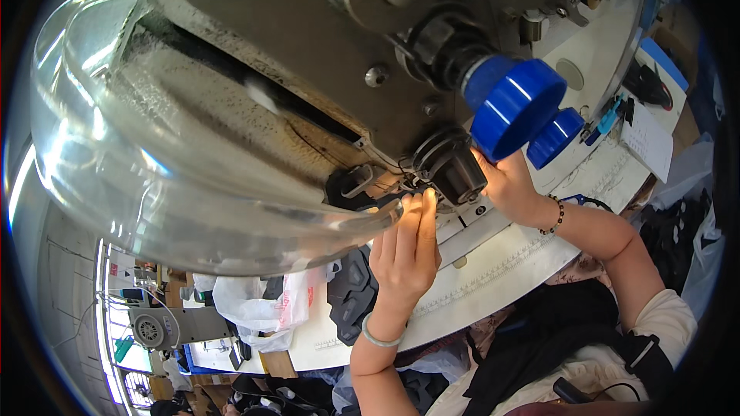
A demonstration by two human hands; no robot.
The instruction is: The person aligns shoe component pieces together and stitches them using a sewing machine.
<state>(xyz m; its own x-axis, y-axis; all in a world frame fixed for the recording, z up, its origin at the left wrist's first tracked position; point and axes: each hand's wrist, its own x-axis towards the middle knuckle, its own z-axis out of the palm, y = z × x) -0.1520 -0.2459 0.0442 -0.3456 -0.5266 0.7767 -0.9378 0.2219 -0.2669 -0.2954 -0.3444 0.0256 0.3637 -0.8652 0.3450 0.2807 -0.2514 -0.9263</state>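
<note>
A large sewing machine head (308,38) fills the upper middle of the view, with blue round knobs (518,108) on its front. My left hand (405,254) reaches up to the needle area, its fingers pressed together beside the presser foot. The tips meet small dark parts there, and what they pinch is too small to make out. My right hand (510,189) is on the other side of the needle area, beneath the blue knobs. Its fingertips go behind the dark cylindrical housing (455,166), so their grip is hidden.
A clear curved plastic cover (154,208) bulges at left. Black padded pieces (352,293) and a white plastic bag (254,300) lie on the white table (493,262). Blue-handled snips (574,199) lie near my right wrist. Paper (647,142) is at far right, another machine (169,329) at lower left.
</note>
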